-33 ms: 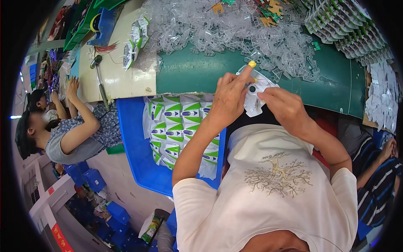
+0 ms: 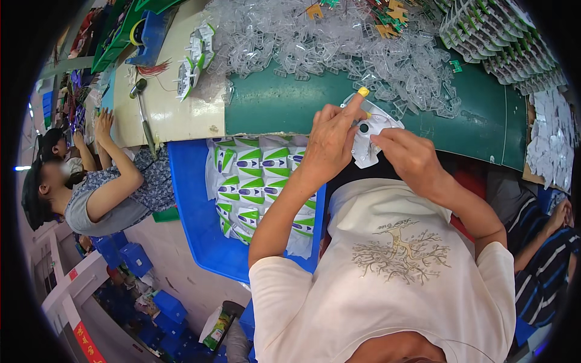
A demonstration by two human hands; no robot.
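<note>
A white plastic shell (image 2: 367,150) with a round black part near its middle is held at the green table's front edge. My left hand (image 2: 330,136) grips it from the left, with yellow covers on two fingertips. Against its right side my right hand (image 2: 414,158) is closed, thumb and fingers pinched together at the shell; anything small between them is hidden. A heap of clear plastic pieces (image 2: 339,45) lies just beyond both hands.
A blue bin (image 2: 192,212) on my left holds rows of white-and-green shells (image 2: 251,192). More shells stand stacked (image 2: 514,42) at the far right. A hammer (image 2: 144,115) and tape dispenser (image 2: 147,39) lie at left. A co-worker (image 2: 103,193) sits beyond the bin.
</note>
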